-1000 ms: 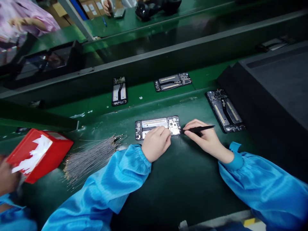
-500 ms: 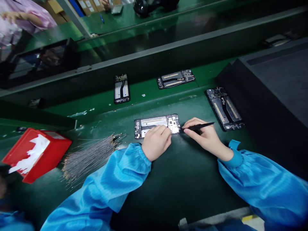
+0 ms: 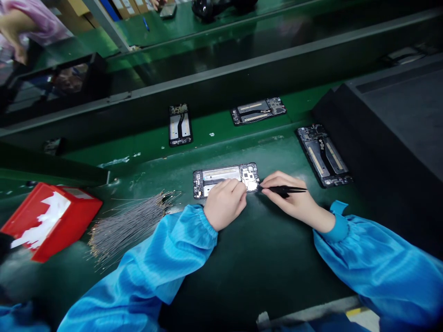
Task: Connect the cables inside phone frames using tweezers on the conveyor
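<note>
An opened phone [image 3: 221,174] lies sideways on the green bench, its circuit board showing at the right end. My left hand [image 3: 226,203] is closed over its lower edge, and the fingertips are hidden. At the phone's right end, my right hand [image 3: 292,196] pinches black tweezers [image 3: 285,189], whose two prongs point right, away from the phone. What the right fingertips touch at the phone's corner is too small to make out. Left of my hands lies a bundle of thin grey cables [image 3: 129,230].
Another opened phone [image 3: 323,157] lies at right beside a black sheet [image 3: 377,152]. Two more, one upright [image 3: 180,124] and one sideways [image 3: 259,111], rest on the strip behind. A red bin [image 3: 65,221] stands at left. Across the bench, a person's arm [image 3: 17,27] shows.
The two phones on the rear strip have shifted right. In my right hand the tweezers have turned, so both prongs now show. My left hand stays in place. The person's arm across has lowered.
</note>
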The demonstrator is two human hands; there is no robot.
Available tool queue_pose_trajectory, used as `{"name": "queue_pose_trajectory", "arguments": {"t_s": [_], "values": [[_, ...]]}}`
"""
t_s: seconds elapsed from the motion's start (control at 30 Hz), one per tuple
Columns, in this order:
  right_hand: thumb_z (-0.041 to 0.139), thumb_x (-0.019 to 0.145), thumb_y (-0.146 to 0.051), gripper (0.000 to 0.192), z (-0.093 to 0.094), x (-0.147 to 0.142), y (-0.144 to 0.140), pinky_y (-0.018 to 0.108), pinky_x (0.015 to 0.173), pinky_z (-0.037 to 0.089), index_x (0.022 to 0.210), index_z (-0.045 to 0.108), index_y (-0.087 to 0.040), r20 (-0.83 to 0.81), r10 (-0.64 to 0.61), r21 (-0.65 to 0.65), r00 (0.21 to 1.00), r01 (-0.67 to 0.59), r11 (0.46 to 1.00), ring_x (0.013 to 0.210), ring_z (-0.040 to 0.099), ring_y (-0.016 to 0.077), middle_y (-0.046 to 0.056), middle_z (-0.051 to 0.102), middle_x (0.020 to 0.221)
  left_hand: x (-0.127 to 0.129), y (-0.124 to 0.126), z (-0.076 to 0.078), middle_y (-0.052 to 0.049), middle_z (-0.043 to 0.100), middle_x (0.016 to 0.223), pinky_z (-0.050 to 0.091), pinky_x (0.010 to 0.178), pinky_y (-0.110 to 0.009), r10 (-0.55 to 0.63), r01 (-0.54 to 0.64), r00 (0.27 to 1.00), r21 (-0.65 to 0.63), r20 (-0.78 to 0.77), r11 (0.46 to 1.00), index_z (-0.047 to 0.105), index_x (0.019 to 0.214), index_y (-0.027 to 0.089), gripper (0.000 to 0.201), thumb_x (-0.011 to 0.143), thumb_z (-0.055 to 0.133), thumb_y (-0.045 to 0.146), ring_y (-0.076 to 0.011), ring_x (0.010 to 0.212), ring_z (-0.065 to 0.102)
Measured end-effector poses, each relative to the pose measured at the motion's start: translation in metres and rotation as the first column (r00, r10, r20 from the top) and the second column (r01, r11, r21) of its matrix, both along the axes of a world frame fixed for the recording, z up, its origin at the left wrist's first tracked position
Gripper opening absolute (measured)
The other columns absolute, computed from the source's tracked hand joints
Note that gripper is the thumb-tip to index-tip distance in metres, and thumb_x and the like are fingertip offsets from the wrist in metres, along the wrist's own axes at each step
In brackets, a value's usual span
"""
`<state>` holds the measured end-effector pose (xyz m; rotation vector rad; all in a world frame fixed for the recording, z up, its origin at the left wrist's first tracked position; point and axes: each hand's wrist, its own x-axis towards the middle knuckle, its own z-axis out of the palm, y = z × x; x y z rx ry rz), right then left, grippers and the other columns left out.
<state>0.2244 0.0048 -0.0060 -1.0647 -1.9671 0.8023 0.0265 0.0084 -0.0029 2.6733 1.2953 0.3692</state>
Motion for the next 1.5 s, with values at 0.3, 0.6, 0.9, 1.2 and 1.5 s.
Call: {"name": "queue_pose_trajectory", "arguments": {"t_s": [0.3,0.6,0.9,1.2,1.5], "values": [[0.051,0.08,-0.016,0.009,0.0,-0.002,-0.002,0.032,0.064,0.048,0.086,0.055,-0.021,0.067,0.061,0.117,0.996,-0.069,0.991,0.076,0.057,0.0172,0.005,0.06,0.083,0.001,0.0,0.0,-0.002,0.051,0.073,0.04,0.064,-0.027,0.003,-0.004,1.0,-0.017,-0.012,1.0,0.051,0.077,0.017,0.014,0.083,0.039,0.019,-0.0155,0.07,0.048],[0.052,0.08,-0.016,0.007,-0.002,0.001,0.001,0.032,0.066,0.047,0.083,0.056,-0.021,0.011,0.029,0.03,1.0,-0.029,0.999,0.077,0.057,0.017,0.005,0.059,0.081,0.001,0.0,0.001,-0.002,0.052,0.073,0.04,0.064,-0.026,0.013,-0.013,1.0,-0.009,-0.008,1.0,0.051,0.077,0.017,0.012,0.082,0.04,0.018,-0.0152,0.07,0.049],[0.053,0.079,-0.012,0.011,-0.002,0.0,-0.001,0.032,0.065,0.046,0.086,0.055,-0.021,0.063,0.099,0.132,0.993,-0.106,0.986,0.076,0.056,0.0167,0.005,0.059,0.083,0.001,0.0,0.0,-0.002,0.052,0.073,0.04,0.065,-0.026,0.008,-0.008,1.0,-0.015,-0.001,1.0,0.051,0.077,0.017,0.012,0.082,0.04,0.019,-0.0153,0.071,0.049],[0.053,0.08,-0.016,0.005,-0.006,0.002,0.005,0.032,0.067,0.046,0.081,0.056,-0.02,-0.031,0.012,0.013,0.999,-0.012,1.0,0.076,0.056,0.0163,0.004,0.058,0.08,0.002,0.002,0.0,-0.001,0.052,0.073,0.041,0.065,-0.025,0.021,-0.019,0.998,-0.036,0.051,0.999,0.051,0.075,0.017,0.01,0.081,0.042,0.016,-0.0143,0.07,0.05],[0.053,0.08,-0.019,0.004,-0.008,0.001,0.009,0.033,0.07,0.045,0.079,0.057,-0.019,-0.089,-0.034,-0.063,0.995,0.028,0.998,0.076,0.056,0.0164,0.004,0.058,0.079,0.002,0.003,-0.001,-0.001,0.052,0.071,0.04,0.065,-0.025,0.026,-0.024,0.998,-0.038,0.057,0.999,0.051,0.074,0.017,0.01,0.08,0.042,0.017,-0.0142,0.069,0.05]]}}
